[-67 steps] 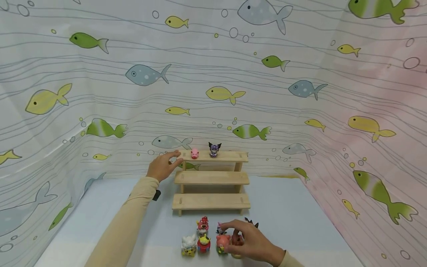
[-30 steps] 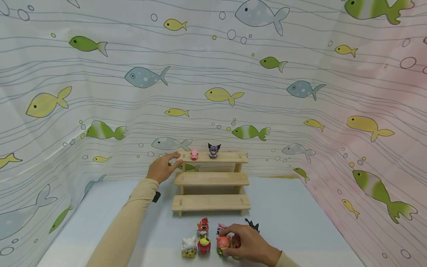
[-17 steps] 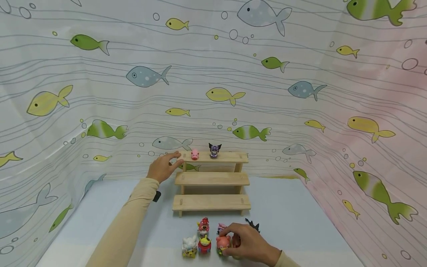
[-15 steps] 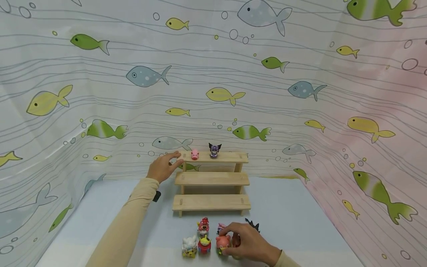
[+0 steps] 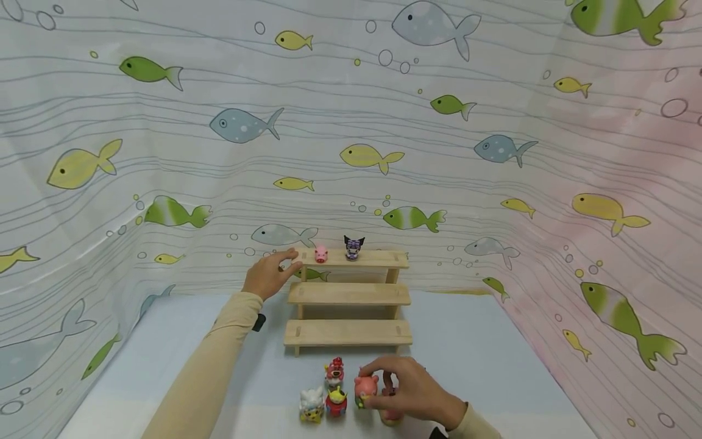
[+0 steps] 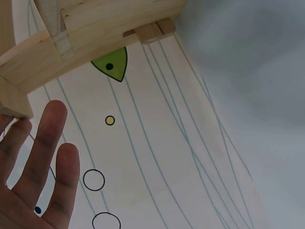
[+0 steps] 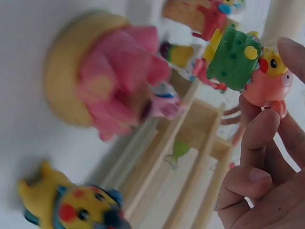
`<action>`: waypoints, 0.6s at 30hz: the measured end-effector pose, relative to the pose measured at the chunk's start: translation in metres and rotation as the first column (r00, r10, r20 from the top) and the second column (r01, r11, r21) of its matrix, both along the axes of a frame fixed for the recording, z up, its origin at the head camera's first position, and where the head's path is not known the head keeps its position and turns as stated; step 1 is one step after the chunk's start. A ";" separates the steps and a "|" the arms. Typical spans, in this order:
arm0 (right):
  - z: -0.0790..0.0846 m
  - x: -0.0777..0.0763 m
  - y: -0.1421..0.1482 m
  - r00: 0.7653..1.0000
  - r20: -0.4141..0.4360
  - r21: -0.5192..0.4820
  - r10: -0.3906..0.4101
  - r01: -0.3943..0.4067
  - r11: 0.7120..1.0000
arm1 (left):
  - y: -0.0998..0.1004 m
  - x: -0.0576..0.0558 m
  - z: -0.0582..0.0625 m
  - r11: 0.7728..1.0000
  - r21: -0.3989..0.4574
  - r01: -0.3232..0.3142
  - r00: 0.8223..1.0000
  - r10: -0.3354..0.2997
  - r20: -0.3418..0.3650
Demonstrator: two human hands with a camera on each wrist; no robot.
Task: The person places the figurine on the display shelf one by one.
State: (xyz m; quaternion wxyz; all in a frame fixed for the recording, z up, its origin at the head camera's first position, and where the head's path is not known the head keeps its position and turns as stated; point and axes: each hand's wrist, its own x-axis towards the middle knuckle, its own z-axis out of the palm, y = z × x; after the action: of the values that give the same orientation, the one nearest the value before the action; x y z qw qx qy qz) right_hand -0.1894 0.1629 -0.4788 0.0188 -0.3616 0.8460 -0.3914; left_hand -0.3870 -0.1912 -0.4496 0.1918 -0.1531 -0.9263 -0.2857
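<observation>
On the near side of the wooden shelf (image 5: 349,294), just right of its middle, a pink-and-green figurine (image 5: 365,386) is being held by the right hand (image 5: 414,390). Its long axis is being held roughly vertical, the pink head pointing up and the green body pointing down towards the counter (image 5: 466,341); whether its base is being lifted clear cannot be told. The fingers (image 7: 259,129) are being curved round the pink head, parted only by its width.

Beside the left end of the shelf's top tier, the left hand (image 5: 267,274) is being held with its fingers (image 6: 47,129) loosely spread and nothing enclosed; whether the shelf is being touched cannot be told. On that tier, a pink pig (image 5: 320,255) and a purple-and-black figurine (image 5: 353,250) are being supported upright. On the shelf's near side, left of its middle, a white figurine (image 5: 311,401) and a red-hatted figurine (image 5: 334,373) are being borne by the counter.
</observation>
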 end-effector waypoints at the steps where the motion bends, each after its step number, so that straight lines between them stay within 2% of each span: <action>1: 0.003 -0.001 0.000 1.000 -0.027 0.008 -0.005 0.005 1.000 | 0.000 0.000 0.000 1.000 0.002 0.000 1.000 0.000 0.003; 7: 0.019 -0.010 0.002 0.990 -0.139 0.048 -0.038 0.045 0.998 | -0.001 0.002 0.002 1.000 0.004 -0.006 1.000 0.006 0.014; 18: 0.043 -0.037 0.014 0.965 -0.237 0.012 -0.112 0.118 0.993 | -0.001 0.002 0.002 1.000 0.010 0.011 1.000 -0.011 0.023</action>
State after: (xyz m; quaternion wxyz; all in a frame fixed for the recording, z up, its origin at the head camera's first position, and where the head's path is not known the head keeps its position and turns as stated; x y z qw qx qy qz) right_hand -0.2267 0.1770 -0.4358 -0.1000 -0.3558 0.8667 -0.3350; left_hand -0.3848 -0.1919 -0.4475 0.1802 -0.1540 -0.9262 -0.2931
